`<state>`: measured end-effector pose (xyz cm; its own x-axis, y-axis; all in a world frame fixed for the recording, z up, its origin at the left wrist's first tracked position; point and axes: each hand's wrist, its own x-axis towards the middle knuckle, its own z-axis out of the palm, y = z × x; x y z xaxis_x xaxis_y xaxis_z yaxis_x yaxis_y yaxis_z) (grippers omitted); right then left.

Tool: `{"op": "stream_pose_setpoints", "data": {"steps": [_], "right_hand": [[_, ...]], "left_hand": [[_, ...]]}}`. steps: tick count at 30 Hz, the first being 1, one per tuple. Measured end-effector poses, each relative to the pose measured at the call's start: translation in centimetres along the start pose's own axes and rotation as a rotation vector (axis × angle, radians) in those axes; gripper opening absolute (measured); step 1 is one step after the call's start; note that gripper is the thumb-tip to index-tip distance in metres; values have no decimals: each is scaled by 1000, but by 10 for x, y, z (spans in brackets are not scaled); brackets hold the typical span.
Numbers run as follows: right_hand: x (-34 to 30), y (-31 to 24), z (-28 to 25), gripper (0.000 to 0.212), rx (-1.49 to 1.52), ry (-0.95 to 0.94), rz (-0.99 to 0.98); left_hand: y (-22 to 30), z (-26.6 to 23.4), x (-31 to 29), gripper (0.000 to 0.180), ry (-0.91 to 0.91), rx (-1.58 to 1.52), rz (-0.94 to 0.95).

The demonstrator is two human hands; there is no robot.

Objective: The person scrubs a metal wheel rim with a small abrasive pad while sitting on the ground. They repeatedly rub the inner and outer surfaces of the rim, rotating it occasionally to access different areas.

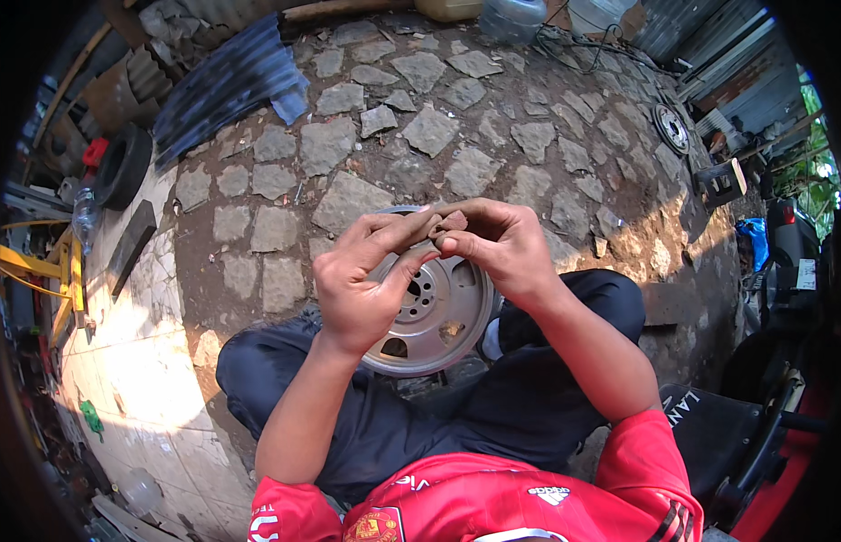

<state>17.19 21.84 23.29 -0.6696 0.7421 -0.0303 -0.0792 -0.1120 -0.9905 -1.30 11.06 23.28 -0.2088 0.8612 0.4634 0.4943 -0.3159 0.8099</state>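
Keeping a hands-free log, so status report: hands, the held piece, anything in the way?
Left fingers and right fingers pinching small reddish-brown piece, partly covered. Silver wheel beneath, partly hidden. No obstruction seen around the piece.

Person's bare R hand (497,244) pinches a small rough reddish-brown piece (454,221), L hand's (361,280) fingertips right by it, over a round grey slotted metal wheel (465,312) betw. dark-trousered legs (274,372); flat grey paving stones (351,200) beyond.
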Motion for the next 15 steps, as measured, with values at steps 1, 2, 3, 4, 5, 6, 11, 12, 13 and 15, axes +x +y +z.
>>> {"op": "stream_pose_setpoints", "data": {"steps": [1, 2, 3, 4, 5, 6, 11, 12, 13, 15], "right_hand": [[0, 2, -1, 35, -39, 34, -4], [2, 3, -2, 35, -79, 68, -8], [1, 6, -2, 34, -117, 100, 2], [4, 12, -1, 32, -117, 117, -73], [3, 14, 0, 32, -148, 131, -54], [3, 20, -1, 30, -245, 161, -69], [-3, 48, -12, 23, -732, 222, -180], [-8, 62, -18, 23, -802, 192, -199], [-13, 77, -25, 23, -879, 165, -218], [-27, 110, -36, 24, -920, 103, -145]], "left_hand": [[0, 1, 3, 56, -6, 107, 83], [1, 2, 7, 60, -11, 214, 166], [1, 4, 6, 64, -20, 317, 235], [-6, 6, 3, 64, -18, 334, 244], [-8, 7, 1, 63, 9, 331, 237], [-11, 8, -2, 62, 38, 331, 227], [-64, 8, -14, 52, 76, 383, -156], [-81, 9, -18, 51, 55, 401, -200], [-101, 14, -23, 50, 36, 409, -242], [-143, 24, -41, 49, 4, 484, -254]]}}
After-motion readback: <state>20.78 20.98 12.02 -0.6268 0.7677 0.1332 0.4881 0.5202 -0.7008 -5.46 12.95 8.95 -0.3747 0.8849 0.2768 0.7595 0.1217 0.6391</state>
